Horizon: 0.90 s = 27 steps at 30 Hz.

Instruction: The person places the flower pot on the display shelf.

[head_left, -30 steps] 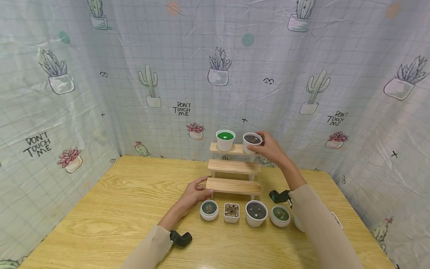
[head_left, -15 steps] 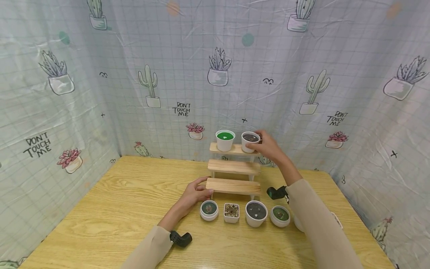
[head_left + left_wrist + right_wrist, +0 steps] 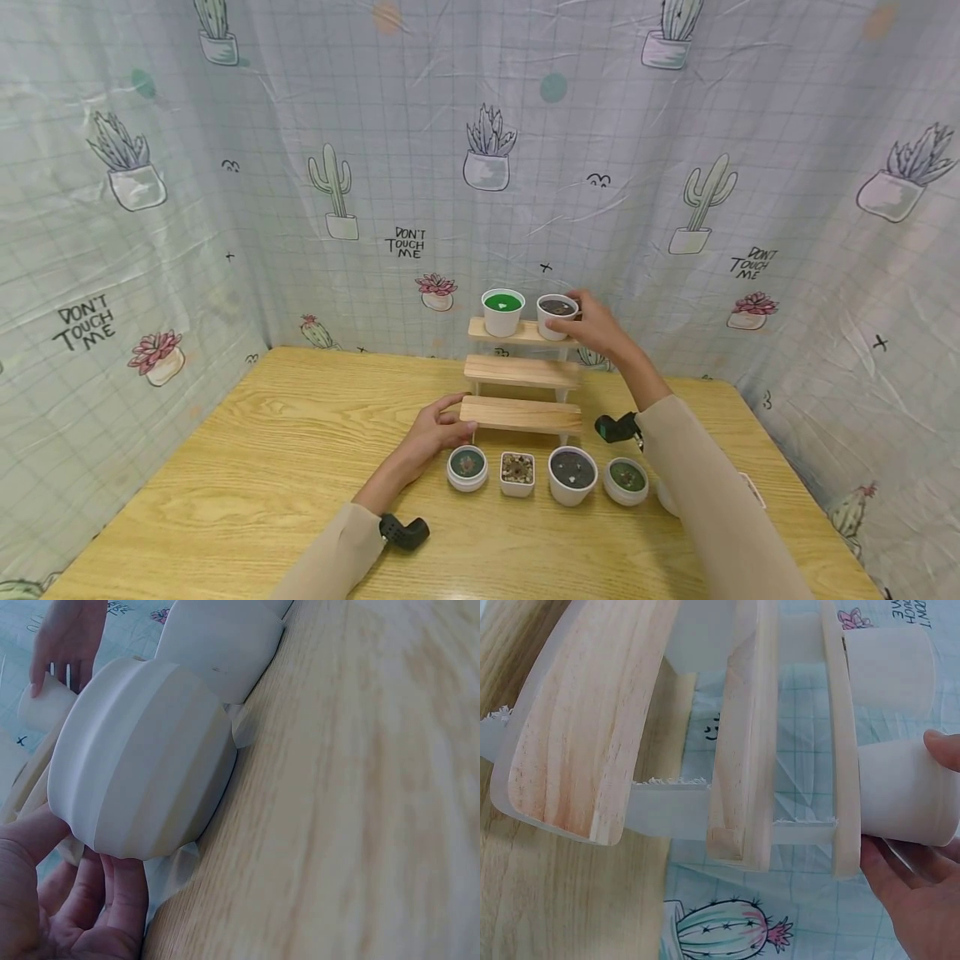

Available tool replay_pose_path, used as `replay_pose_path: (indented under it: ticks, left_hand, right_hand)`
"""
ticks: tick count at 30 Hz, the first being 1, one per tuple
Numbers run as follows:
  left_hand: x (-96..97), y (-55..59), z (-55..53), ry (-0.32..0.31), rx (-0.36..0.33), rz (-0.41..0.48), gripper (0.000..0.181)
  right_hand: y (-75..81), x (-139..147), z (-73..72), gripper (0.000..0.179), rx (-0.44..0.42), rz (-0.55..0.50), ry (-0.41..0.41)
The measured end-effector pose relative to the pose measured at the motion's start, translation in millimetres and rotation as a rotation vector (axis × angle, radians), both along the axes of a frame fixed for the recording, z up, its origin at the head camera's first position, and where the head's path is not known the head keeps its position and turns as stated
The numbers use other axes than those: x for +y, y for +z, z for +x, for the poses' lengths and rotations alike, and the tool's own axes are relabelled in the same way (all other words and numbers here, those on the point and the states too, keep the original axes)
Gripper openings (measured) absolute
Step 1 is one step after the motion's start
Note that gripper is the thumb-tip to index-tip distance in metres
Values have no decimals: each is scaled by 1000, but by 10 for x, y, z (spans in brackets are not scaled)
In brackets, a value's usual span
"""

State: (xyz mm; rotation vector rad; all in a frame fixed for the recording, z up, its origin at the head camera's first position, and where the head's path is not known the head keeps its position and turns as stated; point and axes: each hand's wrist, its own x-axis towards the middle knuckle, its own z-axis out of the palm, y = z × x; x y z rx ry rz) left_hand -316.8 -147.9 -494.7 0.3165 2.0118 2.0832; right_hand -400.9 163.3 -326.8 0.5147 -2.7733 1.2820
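Observation:
A three-tier wooden display stand (image 3: pixel 521 414) with pale supports stands on the table. On its top shelf sits a white pot with a green surface (image 3: pixel 502 315), towards the left end. My right hand (image 3: pixel 600 327) grips a second white pot (image 3: pixel 907 791), dark on top, at that shelf's right end; its base meets the board in the right wrist view. My left hand (image 3: pixel 433 431) holds the bottom shelf's left end between thumb and fingers. Close by that hand is a round ribbed white pot (image 3: pixel 150 761), partly hiding the grip in the left wrist view.
In front of the stand, a square pot of pebbles (image 3: pixel 517 475), a larger white pot with dark filling (image 3: pixel 572 479) and a low round pot (image 3: pixel 626 482) line up. Another white pot (image 3: pixel 666 497) is partly behind the right sleeve. A patterned curtain (image 3: pixel 420 108) encloses the table.
My right hand has slid slightly left with the dark-topped pot, which has come down onto the top shelf. The left hand and the stand have kept their places.

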Motion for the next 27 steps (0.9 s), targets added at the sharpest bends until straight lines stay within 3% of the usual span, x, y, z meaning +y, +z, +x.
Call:
replay_pose_path:
  ticks: [11, 27]
  left_hand:
    - [-6, -14, -12, 3, 4, -8, 79]
    - [-3, -1, -10, 6, 0, -2, 79]
  right_hand:
    - [-8, 6, 10, 91, -19, 5, -1]
    - [-20, 47, 69, 85, -15, -32, 26]
